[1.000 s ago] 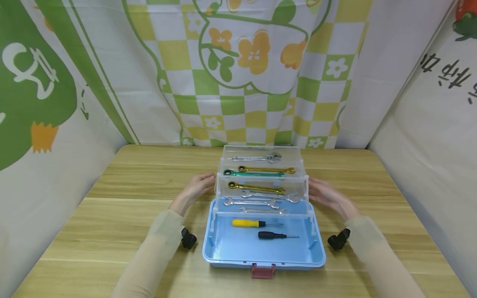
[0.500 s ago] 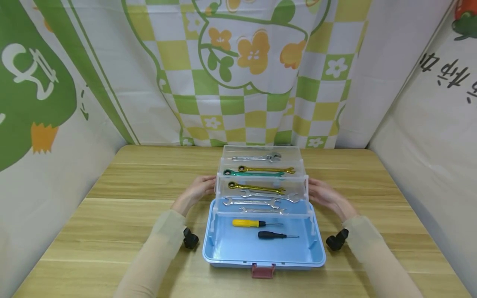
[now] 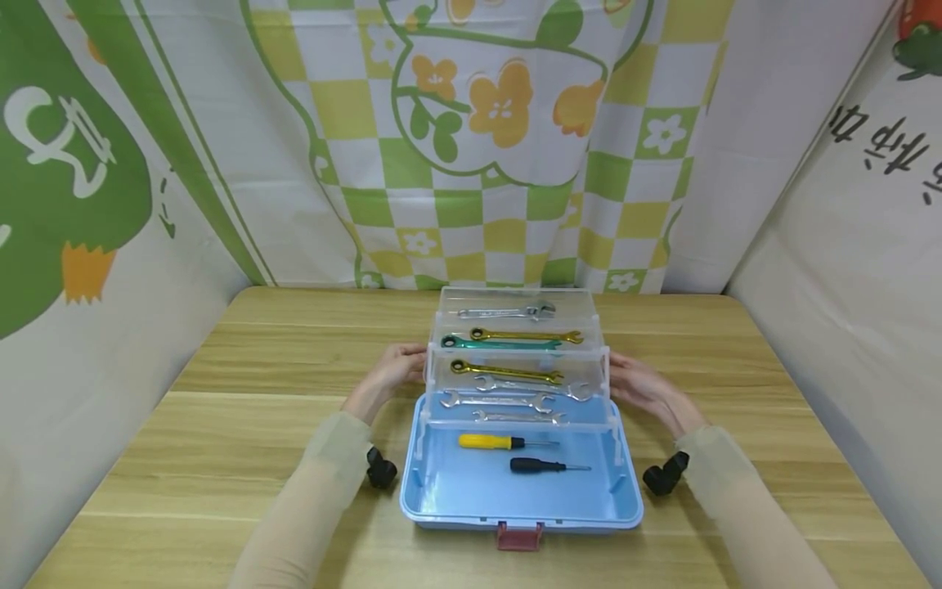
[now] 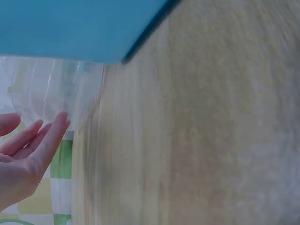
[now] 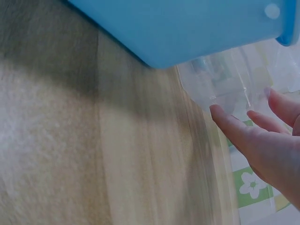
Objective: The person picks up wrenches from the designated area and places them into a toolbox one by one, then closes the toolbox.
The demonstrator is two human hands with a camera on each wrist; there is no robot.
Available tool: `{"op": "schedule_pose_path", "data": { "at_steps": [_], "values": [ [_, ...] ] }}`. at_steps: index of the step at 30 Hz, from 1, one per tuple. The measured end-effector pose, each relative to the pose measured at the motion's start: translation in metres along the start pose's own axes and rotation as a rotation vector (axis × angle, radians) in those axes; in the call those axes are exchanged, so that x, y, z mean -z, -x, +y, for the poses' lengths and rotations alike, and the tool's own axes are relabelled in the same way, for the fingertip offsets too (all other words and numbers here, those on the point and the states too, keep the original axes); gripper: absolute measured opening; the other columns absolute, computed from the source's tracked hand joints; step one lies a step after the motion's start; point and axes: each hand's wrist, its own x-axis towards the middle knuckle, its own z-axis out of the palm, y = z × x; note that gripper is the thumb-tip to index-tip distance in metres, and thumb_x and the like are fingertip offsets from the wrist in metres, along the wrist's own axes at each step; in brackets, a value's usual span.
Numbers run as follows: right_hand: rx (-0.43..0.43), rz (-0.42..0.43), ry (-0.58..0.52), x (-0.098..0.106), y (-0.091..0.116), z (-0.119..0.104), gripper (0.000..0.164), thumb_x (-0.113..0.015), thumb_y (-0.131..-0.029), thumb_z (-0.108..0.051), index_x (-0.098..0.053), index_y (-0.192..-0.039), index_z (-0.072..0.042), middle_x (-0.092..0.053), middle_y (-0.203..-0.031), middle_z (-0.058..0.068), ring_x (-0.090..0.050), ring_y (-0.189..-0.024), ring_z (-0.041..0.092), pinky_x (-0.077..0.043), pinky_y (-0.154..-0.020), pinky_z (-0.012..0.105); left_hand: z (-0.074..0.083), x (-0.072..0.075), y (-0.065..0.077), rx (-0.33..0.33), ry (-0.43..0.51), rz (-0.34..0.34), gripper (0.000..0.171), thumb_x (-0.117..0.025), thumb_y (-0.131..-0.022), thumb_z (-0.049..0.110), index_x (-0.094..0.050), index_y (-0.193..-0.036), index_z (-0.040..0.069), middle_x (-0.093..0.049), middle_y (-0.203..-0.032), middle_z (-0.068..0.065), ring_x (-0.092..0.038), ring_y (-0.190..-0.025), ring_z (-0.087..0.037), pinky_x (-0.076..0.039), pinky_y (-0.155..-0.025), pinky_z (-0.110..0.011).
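A light blue toolbox (image 3: pixel 449 499) stands unfolded on the table, its clear tiered trays (image 3: pixel 594 360) raised toward the back. At the trays' left side is my left hand (image 3: pixel 386 376), its fingertips right at the clear plastic. My right hand (image 3: pixel 648 384) mirrors it on the right side; both hands' fingers look extended in the wrist views. An adjustable wrench (image 3: pixel 508 312) lies at the back, with a gold ratchet wrench (image 3: pixel 526 335) and a green one (image 3: pixel 500 344) before it. Farther forward are another gold wrench (image 3: pixel 508 371) and several silver open-end wrenches (image 3: pixel 496 400).
In the blue base lie a yellow screwdriver (image 3: pixel 486 442) and a black screwdriver (image 3: pixel 537 465). A dark red latch (image 3: pixel 519 537) hangs at the front. The wooden table (image 3: pixel 221 433) ends at a patterned curtain (image 3: pixel 412 221) behind, with printed cloth on both sides.
My left hand has drawn slightly inward to the trays' side, its forearm shifting a little right. The right hand has barely moved. Box and tools stay in place.
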Motion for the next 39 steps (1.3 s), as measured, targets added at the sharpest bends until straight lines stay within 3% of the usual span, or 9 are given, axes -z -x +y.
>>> {"op": "schedule_pose_path", "data": {
  "at_steps": [3, 7, 10, 14, 21, 24, 28, 35, 39],
  "values": [
    [0.008, 0.003, -0.014, 0.001, 0.000, 0.001, 0.058, -0.034, -0.094, -0.004, 0.000, -0.140, -0.004, -0.006, -0.144, 0.022, -0.043, -0.117, 0.015, -0.031, -0.100, 0.033, 0.024, -0.013, 0.021, 0.017, -0.039, 0.032, 0.040, -0.043, -0.090, 0.004, -0.038, -0.125, -0.014, -0.049, -0.118, -0.029, -0.059, -0.094, -0.024, -0.048, -0.083, -0.036],
    [0.039, -0.007, -0.055, 0.001, 0.000, 0.001, 0.058, -0.034, -0.094, -0.002, 0.001, -0.140, -0.001, -0.022, -0.140, 0.020, -0.050, -0.104, 0.006, -0.037, -0.095, 0.027, 0.034, -0.016, 0.028, 0.012, -0.064, 0.039, 0.039, -0.042, -0.091, 0.003, -0.037, -0.126, -0.014, -0.045, -0.123, -0.028, -0.059, -0.094, -0.021, -0.046, -0.085, -0.035],
    [0.070, 0.007, -0.078, 0.001, 0.002, 0.000, 0.060, -0.037, -0.093, -0.003, 0.001, -0.140, -0.001, -0.043, -0.125, 0.006, -0.052, -0.100, 0.006, -0.041, -0.090, 0.025, 0.036, -0.017, 0.029, -0.014, -0.060, 0.046, 0.040, -0.041, -0.091, 0.003, -0.034, -0.128, -0.012, -0.037, -0.131, -0.025, -0.055, -0.103, -0.025, -0.044, -0.089, -0.035],
    [0.103, 0.027, -0.090, 0.000, 0.003, -0.001, 0.062, -0.041, -0.092, -0.005, 0.000, -0.140, -0.003, -0.050, -0.110, -0.010, -0.053, -0.100, 0.005, -0.043, -0.087, 0.022, 0.036, -0.019, 0.029, -0.057, -0.049, 0.075, 0.042, -0.042, -0.089, 0.001, -0.035, -0.129, -0.008, -0.030, -0.139, -0.018, -0.047, -0.113, -0.028, -0.041, -0.091, -0.029],
    [0.165, 0.076, -0.103, -0.004, 0.004, -0.004, 0.061, -0.040, -0.090, 0.004, -0.004, -0.139, -0.001, -0.045, -0.123, -0.001, -0.053, -0.099, 0.005, -0.043, -0.086, 0.022, 0.039, -0.020, 0.032, -0.121, -0.019, 0.101, 0.043, -0.044, -0.086, -0.004, -0.037, -0.128, -0.007, -0.031, -0.139, -0.014, -0.048, -0.111, -0.027, -0.044, -0.088, -0.026],
    [0.187, 0.108, -0.107, -0.006, 0.005, -0.006, 0.061, -0.040, -0.088, 0.006, -0.006, -0.138, -0.001, -0.024, -0.140, 0.018, -0.055, -0.097, 0.006, -0.044, -0.085, 0.023, 0.040, -0.020, 0.035, -0.160, 0.007, 0.099, 0.042, -0.045, -0.086, -0.003, -0.038, -0.128, -0.007, -0.030, -0.140, -0.012, -0.045, -0.115, -0.030, -0.043, -0.088, -0.025],
    [0.215, 0.127, -0.110, -0.007, 0.008, -0.007, 0.061, -0.042, -0.089, 0.004, -0.004, -0.137, 0.000, -0.001, -0.141, 0.025, -0.055, -0.096, 0.004, -0.044, -0.085, 0.021, 0.043, -0.022, 0.039, -0.210, 0.042, 0.095, 0.041, -0.047, -0.086, -0.003, -0.039, -0.126, -0.009, -0.028, -0.141, -0.013, -0.039, -0.120, -0.032, -0.042, -0.090, -0.025],
    [0.250, 0.151, -0.097, -0.009, 0.012, -0.009, 0.059, -0.046, -0.089, 0.001, -0.011, -0.137, -0.001, -0.002, -0.140, 0.023, -0.055, -0.097, 0.002, -0.044, -0.084, 0.019, 0.044, -0.022, 0.045, -0.273, 0.037, 0.117, 0.041, -0.048, -0.085, -0.005, -0.040, -0.125, -0.011, -0.032, -0.138, -0.017, -0.040, -0.119, -0.033, -0.042, -0.090, -0.024],
    [0.270, 0.150, -0.097, -0.011, 0.015, -0.012, 0.057, -0.046, -0.088, 0.003, -0.019, -0.137, -0.005, -0.001, -0.142, 0.023, -0.055, -0.098, 0.002, -0.044, -0.084, 0.019, 0.045, -0.021, 0.049, -0.302, 0.021, 0.123, 0.041, -0.052, -0.085, -0.002, -0.042, -0.124, -0.010, -0.037, -0.134, -0.019, -0.049, -0.113, -0.021, -0.043, -0.088, -0.024]
  ]
}}
